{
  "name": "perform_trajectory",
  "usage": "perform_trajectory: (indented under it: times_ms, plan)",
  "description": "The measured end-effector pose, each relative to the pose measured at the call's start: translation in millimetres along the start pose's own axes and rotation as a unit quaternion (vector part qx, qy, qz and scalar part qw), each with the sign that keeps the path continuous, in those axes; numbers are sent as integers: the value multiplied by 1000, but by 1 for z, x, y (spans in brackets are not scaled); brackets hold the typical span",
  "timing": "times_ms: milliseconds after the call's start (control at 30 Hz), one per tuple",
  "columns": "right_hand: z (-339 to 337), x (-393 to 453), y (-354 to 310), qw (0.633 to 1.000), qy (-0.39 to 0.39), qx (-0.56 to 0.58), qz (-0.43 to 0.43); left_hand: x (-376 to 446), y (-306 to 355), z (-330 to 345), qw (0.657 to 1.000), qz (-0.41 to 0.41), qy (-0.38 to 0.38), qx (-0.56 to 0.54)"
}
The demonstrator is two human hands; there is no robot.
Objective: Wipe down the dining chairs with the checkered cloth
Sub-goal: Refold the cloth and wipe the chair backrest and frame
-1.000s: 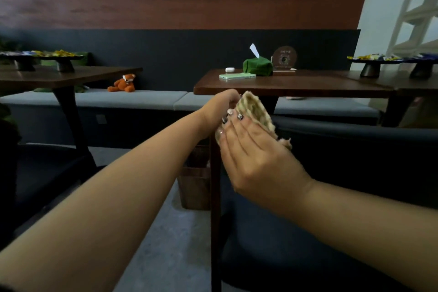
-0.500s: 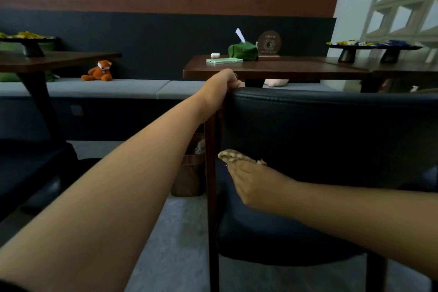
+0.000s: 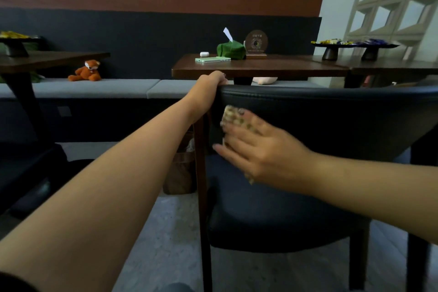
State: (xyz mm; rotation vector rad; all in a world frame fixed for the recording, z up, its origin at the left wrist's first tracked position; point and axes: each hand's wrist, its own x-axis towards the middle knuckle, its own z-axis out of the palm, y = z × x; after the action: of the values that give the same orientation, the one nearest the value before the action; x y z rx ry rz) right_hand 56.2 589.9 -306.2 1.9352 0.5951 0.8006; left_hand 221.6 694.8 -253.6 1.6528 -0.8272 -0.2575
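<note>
Meanwhile, checkered cloth (image 3: pixel 233 118) against chair (image 3: pixel 331 111)

You're in a café or small restaurant dining room. A long cushioned bench (image 3: pixel 94 87) runs along a dark wall, with wooden tables (image 3: pixel 260 67) set against it and a padded dining chair (image 3: pixel 331 111) facing in. A tissue holder (image 3: pixel 231 48), a small sign (image 3: pixel 256 42) and snack stands (image 3: pixel 329 50) sit on the tabletops.
</note>
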Motion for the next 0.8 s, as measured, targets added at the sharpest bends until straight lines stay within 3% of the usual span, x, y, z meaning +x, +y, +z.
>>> perform_trajectory:
  times_ms: [167, 367, 500, 667, 800]
  plan:
    - [-19, -7, 27, 993, 80, 25, 88, 1, 0, 3, 999, -16, 28, -20]
    - [-21, 2, 15, 985, 59, 0, 160, 6, -5, 2, 998, -1, 41, -37]
    - [-12, 8, 3, 972, 94, -17, 213, 8, -7, 2, 998, 3, 43, -43]
    - [15, 1, -17, 985, 113, 17, 132, 6, -7, 2, 999, 29, 41, -18]
    - [40, -22, -51, 998, 48, 33, 37, 5, -5, 0, 999, 16, 1, -29]
